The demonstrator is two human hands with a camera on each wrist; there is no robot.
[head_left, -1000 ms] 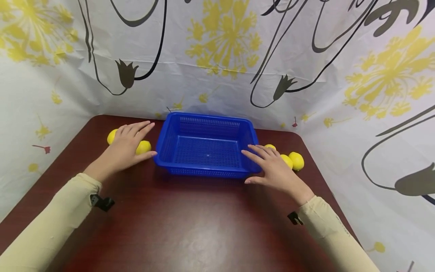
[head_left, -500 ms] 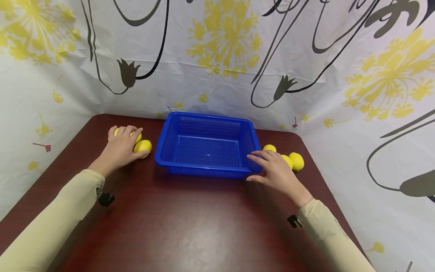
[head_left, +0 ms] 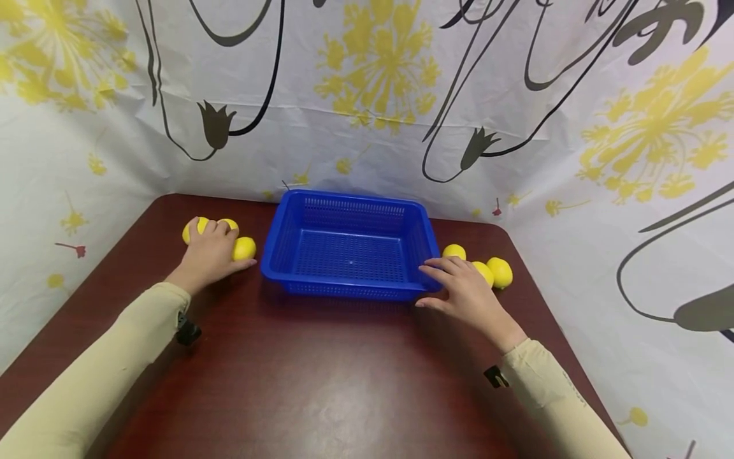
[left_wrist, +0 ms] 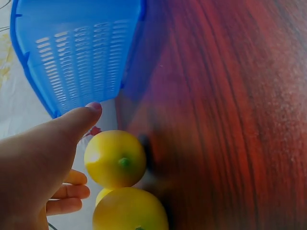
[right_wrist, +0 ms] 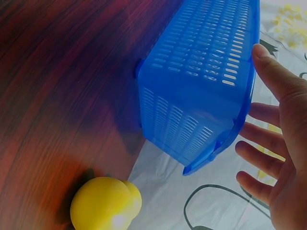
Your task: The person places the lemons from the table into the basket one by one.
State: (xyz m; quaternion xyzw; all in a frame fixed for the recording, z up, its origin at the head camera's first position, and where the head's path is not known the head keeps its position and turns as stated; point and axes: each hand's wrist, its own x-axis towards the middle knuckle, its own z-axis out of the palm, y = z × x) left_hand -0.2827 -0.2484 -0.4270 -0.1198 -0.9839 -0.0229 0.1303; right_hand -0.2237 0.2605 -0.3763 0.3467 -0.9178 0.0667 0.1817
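Note:
My left hand (head_left: 208, 254) hovers over three yellow lemons on the left, thumb spread and fingers loosely bent. The nearest lemon (head_left: 244, 249) lies between thumb and fingers; the outer lemon (head_left: 194, 231) and rear lemon (head_left: 230, 224) are partly covered. In the left wrist view a gap shows between the thumb and a lemon (left_wrist: 115, 158). My right hand (head_left: 466, 292), fingers spread, is by the right front corner of the blue plastic basket (head_left: 350, 289). Beside it lie a rear lemon (head_left: 454, 250), a half-hidden lemon (head_left: 485, 273) and an outer lemon (head_left: 501, 273).
The perforated basket stands at the back middle of the dark red wooden table (head_left: 321, 370). White patterned sheeting (head_left: 367, 153) rises behind the table and along both sides.
My left hand has come away from the basket's left edge, lowered over the left lemons and shifted slightly towards the nearest one. My right hand has moved slightly right, uncovering more of the rear lemon.

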